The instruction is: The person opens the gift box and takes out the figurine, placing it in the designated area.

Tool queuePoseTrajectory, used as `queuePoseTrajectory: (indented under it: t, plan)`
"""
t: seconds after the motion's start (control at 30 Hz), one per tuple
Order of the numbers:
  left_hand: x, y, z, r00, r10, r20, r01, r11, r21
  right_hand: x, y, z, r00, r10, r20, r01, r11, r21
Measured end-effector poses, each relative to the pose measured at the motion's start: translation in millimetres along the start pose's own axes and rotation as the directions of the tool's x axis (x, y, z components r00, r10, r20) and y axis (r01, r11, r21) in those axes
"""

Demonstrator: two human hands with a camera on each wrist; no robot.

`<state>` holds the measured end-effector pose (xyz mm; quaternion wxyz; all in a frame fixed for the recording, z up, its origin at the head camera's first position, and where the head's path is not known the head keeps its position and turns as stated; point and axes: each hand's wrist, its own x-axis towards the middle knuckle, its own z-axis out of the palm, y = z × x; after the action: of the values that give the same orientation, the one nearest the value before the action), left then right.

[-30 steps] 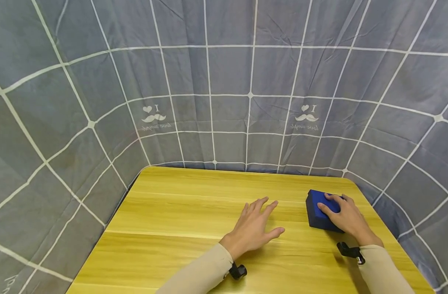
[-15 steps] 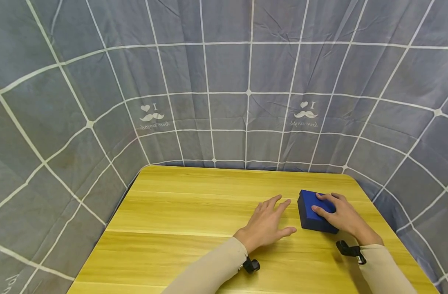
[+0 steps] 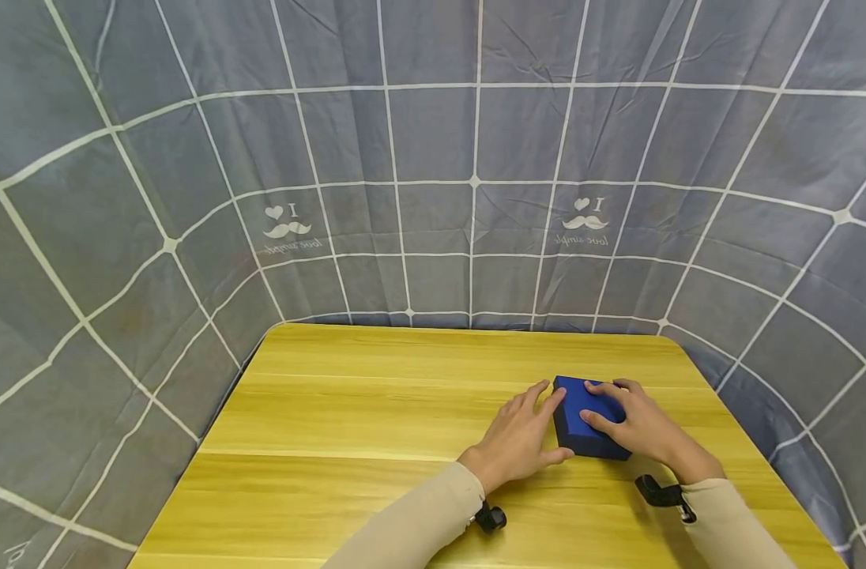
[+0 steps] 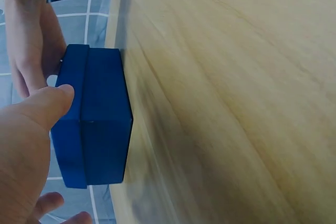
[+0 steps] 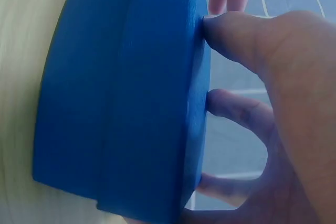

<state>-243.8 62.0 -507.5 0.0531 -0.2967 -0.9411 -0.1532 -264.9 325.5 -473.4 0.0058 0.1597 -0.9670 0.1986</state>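
A closed dark blue box with a lid [image 3: 582, 411] sits on the wooden table, right of its middle. My right hand [image 3: 642, 427] rests on it from the right. In the right wrist view, thumb and fingertips touch the lid's top face [image 5: 195, 124], and a bit of finger shows past the lower edge. At the box's left side is my left hand [image 3: 518, 438], fingers spread and thumb apart. Its thumb [image 4: 52, 100] overlaps the lid in the left wrist view; whether it touches cannot be told.
The yellow wood-grain table [image 3: 319, 435] has rounded far corners. A grey curtain with white grid lines [image 3: 433, 213] surrounds its back and sides. Black wrist cameras sit under both sleeves, the left camera [image 3: 491, 519] and the right camera [image 3: 657, 491].
My right hand and the blue box have moved left together across the table. The left hand has moved right, up to the box's left side.
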Motion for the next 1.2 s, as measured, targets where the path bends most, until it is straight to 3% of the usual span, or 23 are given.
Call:
queuePoseTrajectory:
  t: [0.2, 0.4, 0.67, 1.2]
  plan:
    - [-4.6, -4.1, 3.9, 1.0, 0.002, 0.006, -0.002, 1.0, 0.016, -2.6, -13.9, 5.9, 0.999, -0.039, 0.009, 0.039, 0.999, -0.005]
    - [-11.2, -11.9, 3.9, 0.999, -0.037, -0.007, 0.037, 0.999, 0.0, -4.8, -22.4, 10.5, 0.996, -0.055, 0.075, 0.052, 0.998, 0.036]
    - [-23.1, -20.3, -6.0, 0.999, -0.029, -0.04, 0.027, 0.999, -0.047, -5.8, -30.5, 11.5, 0.985, -0.069, 0.157, 0.054, 0.993, 0.101]
    - [-39.9, -35.0, -23.5, 0.999, -0.05, -0.001, 0.049, 0.993, -0.104, -4.7, -45.2, 11.5, 0.964, -0.103, 0.247, 0.071, 0.988, 0.138]
